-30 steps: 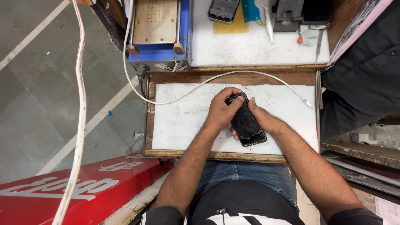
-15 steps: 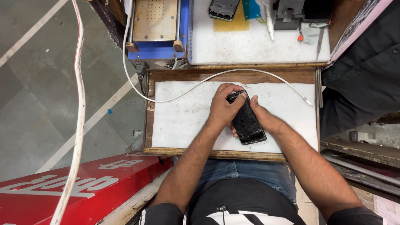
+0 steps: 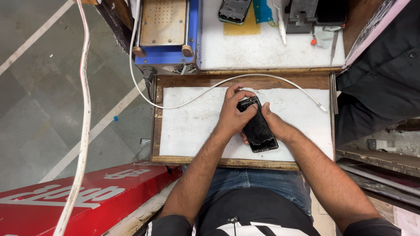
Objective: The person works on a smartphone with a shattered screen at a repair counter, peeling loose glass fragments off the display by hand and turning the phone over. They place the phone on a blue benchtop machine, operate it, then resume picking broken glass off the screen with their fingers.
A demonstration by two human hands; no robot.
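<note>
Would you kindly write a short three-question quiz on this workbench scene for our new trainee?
1. True or false: both the left hand and the right hand hold the dark phone.
2. The phone is held over which surface? A) white mat B) blue machine C) red board
3. Fill in: a white ____ curves across the top of the mat.

Key: 1 true; 2 A; 3 cable.
</note>
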